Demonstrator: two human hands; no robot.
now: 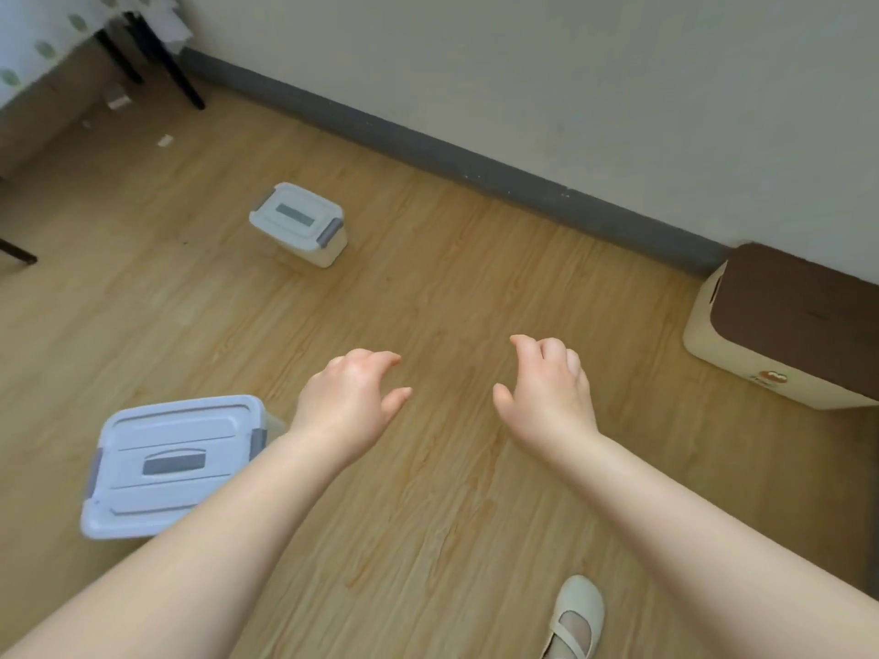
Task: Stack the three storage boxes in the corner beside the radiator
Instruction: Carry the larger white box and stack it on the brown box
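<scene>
A small white storage box [298,224] with grey latches stands on the wooden floor at the upper left. A larger white storage box [171,461] with a grey handle sits at the lower left, partly behind my left forearm. A cream box with a brown lid [785,325] rests against the wall at the right edge. My left hand [352,401] and my right hand [547,387] hover over bare floor in the middle, fingers loosely curled and apart, holding nothing. No radiator is visible.
A grey skirting board [475,168] runs along the pale wall. Black table legs [185,73] under a patterned cloth stand at the top left, with paper scraps on the floor nearby. My cream shoe [575,615] shows at the bottom.
</scene>
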